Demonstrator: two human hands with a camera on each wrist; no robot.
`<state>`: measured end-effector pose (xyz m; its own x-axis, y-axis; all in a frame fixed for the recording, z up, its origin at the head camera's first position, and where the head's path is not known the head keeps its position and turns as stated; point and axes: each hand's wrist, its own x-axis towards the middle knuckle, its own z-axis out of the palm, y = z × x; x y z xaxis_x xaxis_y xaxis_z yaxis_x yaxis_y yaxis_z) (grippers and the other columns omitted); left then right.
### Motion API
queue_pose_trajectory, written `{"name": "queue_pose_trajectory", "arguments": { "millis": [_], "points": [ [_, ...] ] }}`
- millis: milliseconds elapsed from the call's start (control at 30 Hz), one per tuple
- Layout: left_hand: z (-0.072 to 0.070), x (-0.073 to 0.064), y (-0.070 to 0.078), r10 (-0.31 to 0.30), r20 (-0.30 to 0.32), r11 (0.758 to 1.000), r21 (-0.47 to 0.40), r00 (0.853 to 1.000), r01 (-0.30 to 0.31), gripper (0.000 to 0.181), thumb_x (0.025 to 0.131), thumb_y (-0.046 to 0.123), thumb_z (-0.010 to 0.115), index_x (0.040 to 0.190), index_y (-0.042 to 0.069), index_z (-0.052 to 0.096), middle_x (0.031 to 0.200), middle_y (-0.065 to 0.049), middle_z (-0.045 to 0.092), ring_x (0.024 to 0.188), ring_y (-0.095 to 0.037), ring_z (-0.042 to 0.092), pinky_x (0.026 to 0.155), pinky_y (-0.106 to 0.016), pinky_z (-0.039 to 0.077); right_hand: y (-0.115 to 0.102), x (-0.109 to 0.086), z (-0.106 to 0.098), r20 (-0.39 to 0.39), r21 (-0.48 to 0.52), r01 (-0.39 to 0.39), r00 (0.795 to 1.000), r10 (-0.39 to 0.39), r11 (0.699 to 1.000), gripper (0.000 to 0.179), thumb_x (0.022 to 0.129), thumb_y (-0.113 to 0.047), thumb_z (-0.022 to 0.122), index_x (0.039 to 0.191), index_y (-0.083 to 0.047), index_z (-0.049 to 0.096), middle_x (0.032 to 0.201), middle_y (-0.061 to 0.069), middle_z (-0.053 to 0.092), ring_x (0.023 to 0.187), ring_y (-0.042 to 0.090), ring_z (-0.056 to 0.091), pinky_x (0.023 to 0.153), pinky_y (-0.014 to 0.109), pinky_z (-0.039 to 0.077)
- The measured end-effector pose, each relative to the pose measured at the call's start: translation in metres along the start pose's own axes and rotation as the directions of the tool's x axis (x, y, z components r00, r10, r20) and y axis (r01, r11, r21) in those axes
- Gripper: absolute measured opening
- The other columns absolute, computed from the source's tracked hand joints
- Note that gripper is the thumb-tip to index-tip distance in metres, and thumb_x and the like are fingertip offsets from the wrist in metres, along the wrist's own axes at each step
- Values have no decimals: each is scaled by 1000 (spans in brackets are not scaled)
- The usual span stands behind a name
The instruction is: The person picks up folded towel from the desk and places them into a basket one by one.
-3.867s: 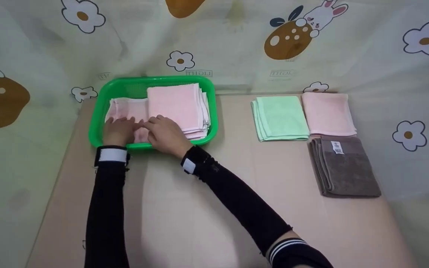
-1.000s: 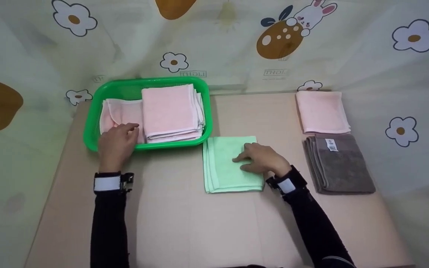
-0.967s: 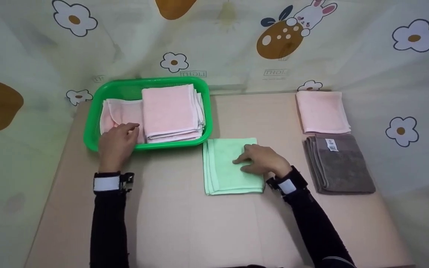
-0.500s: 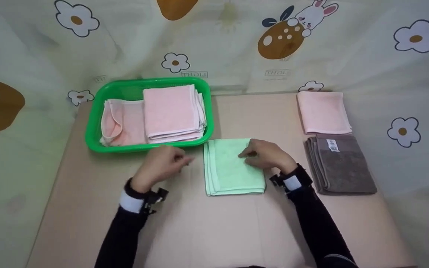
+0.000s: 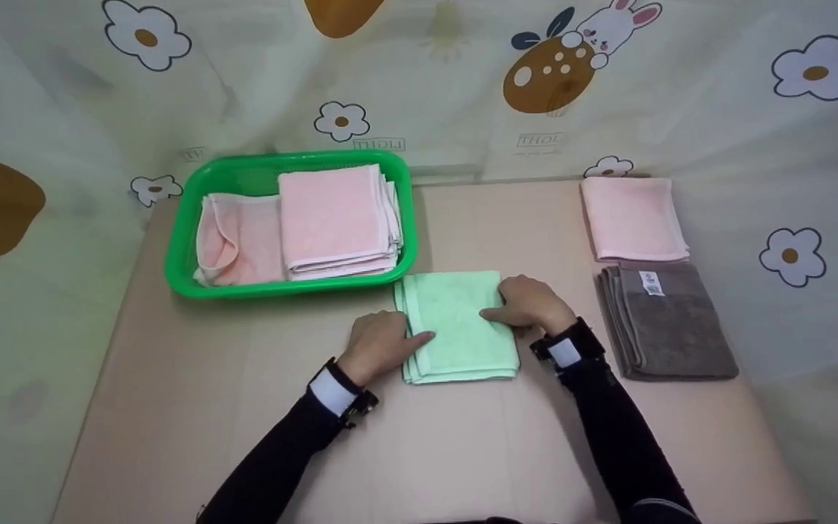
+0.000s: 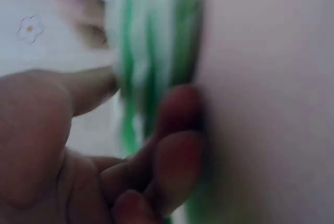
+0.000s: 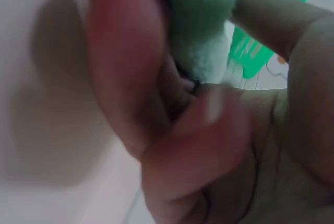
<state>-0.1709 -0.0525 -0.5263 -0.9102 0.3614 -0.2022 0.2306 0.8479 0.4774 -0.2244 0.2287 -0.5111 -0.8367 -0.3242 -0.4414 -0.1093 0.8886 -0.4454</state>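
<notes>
A folded light green towel (image 5: 459, 335) lies on the table, just in front of the basket's right corner. My left hand (image 5: 379, 342) grips its left edge, thumb on top. The left wrist view shows the towel's layered edge (image 6: 156, 41) between thumb and fingers, blurred. On the opposite side my right hand (image 5: 535, 302) holds the right edge, its thumb over the top. In the right wrist view curled fingers (image 7: 125, 51) reach around the towel's thick edge (image 7: 203, 20). The towel's underside is hidden.
Behind stands a green plastic basket (image 5: 281, 290) with a stack of folded pink towels (image 5: 332, 218) and a looser pink towel (image 5: 259, 233) on its left. At right lie a folded pink towel (image 5: 633, 218) and a grey-brown towel (image 5: 670, 320). A patterned curtain (image 5: 448, 94) hangs behind.
The green towel came from the right-hand group to the front of the basket with my right hand. My left hand left the basket and took the towel's left edge.
</notes>
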Motion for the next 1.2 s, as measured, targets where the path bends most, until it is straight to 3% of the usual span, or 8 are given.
{"name": "queue_pose_trajectory", "arguments": {
  "millis": [200,300,400,600,933,1000,1100,1200],
  "points": [
    [6,-1,7,-9,-121,991,130,993,24,63,96,56,64,54,20,34,51,8,29,47,-13,34,42,-30,27,-3,2,1,2,8,22,1000,-22,1000,38,93,-35,74,69,-11,59,61,3,58,50,15,55,51,26,43],
    [7,0,9,-2,-140,980,195,990,29,67,96,61,61,52,20,33,50,8,28,46,-12,32,41,-30,25,-2,3,0,13,16,23,1000,-23,1000,36,93,-35,74,72,-9,61,63,4,60,50,15,56,51,26,45],
    [9,3,9,-7,-126,991,135,992,24,66,96,60,62,53,20,32,51,9,27,47,-12,30,43,-29,24,-2,3,-1,21,20,18,1000,-19,1000,36,94,-35,74,73,-9,61,64,5,60,51,16,57,51,26,45],
    [13,7,8,23,-103,999,-38,994,-27,52,93,39,65,55,19,35,53,8,30,48,-13,33,46,-30,27,-1,3,-1,32,27,19,999,-20,999,37,94,-35,75,73,-10,58,65,3,58,52,16,57,54,26,45],
    [16,10,9,73,-106,991,-104,992,-84,38,94,32,63,65,16,44,59,6,38,54,-15,40,50,-31,31,1,3,0,-3,25,60,998,-60,998,40,92,-31,76,68,-14,48,63,-3,46,55,15,53,57,26,43],
    [15,9,11,59,-102,989,-127,993,-72,33,98,35,62,79,8,57,64,0,51,59,-19,51,54,-35,41,1,3,0,-9,19,68,998,-68,998,40,92,-30,75,68,-14,48,62,-4,44,54,14,51,56,26,42],
    [12,7,11,-3,-94,990,-139,996,-10,48,99,47,63,105,0,62,74,-6,60,67,-21,57,61,-40,48,0,3,0,-5,23,73,997,-73,997,38,91,-30,75,67,-13,50,60,-3,46,52,13,51,55,25,42],
    [10,6,10,-60,-81,993,-106,995,51,58,96,60,64,91,2,62,68,-3,54,62,-18,53,56,-38,45,-1,4,1,8,28,67,998,-68,997,36,91,-32,74,70,-12,54,61,-2,51,51,14,54,54,25,44]
  ]
}}
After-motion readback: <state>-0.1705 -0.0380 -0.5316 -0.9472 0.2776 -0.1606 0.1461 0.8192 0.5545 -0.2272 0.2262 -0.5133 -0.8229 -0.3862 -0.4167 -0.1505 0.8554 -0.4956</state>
